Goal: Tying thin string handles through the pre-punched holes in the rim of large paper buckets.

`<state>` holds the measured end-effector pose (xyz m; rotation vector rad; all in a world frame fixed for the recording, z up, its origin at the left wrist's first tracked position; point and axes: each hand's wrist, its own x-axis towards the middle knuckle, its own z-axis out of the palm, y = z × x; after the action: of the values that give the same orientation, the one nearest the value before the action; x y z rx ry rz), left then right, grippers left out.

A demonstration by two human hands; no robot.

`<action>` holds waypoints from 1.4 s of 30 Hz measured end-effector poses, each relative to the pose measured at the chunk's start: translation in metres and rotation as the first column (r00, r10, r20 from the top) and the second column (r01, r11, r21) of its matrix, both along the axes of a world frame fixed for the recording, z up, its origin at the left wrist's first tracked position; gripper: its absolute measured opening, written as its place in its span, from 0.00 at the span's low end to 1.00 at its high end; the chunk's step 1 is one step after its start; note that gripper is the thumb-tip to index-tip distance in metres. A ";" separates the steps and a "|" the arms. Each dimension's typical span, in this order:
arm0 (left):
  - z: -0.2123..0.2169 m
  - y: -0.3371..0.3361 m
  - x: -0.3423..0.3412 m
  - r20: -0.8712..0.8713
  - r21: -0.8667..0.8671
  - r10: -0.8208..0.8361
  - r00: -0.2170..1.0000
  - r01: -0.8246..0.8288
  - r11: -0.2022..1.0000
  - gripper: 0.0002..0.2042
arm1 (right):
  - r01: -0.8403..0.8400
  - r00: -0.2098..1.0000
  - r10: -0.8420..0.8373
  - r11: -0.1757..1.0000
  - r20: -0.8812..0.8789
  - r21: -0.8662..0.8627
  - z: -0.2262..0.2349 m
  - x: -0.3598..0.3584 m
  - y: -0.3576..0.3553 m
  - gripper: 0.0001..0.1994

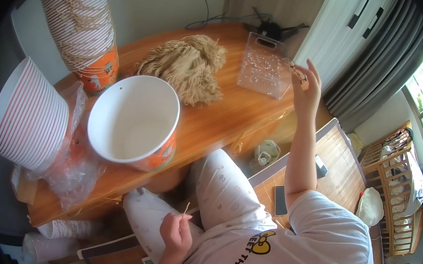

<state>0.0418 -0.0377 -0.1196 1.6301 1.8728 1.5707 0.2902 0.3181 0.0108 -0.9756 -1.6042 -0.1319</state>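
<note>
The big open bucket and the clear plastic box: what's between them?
In the head view, a heap of tan strands lies between the open bucket and clear box.

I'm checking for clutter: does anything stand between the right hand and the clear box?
Nothing visible does: the right hand is at the right edge of the clear box; whether they touch is unclear.
</note>
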 end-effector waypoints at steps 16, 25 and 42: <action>0.026 0.038 0.011 0.014 0.196 -0.062 0.998 0.058 0.979 0.02 | -0.946 0.201 0.767 -0.010 -0.609 -0.324 -0.109 -0.126 -0.205 0.17; 0.020 0.039 0.008 0.313 0.135 -0.085 0.946 0.044 0.990 0.04 | -0.974 0.057 0.608 -0.140 -0.792 -0.178 -0.111 -0.141 -0.211 0.06; 0.083 0.047 -0.015 0.549 0.191 -0.318 0.773 0.254 0.948 0.03 | -0.956 -0.105 0.413 -0.294 -0.905 -0.023 -0.055 -0.163 -0.195 0.16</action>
<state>0.0272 0.0098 -0.0363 1.2010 1.1821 1.7822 0.1277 0.1234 -0.0446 -0.0562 -1.2164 2.0550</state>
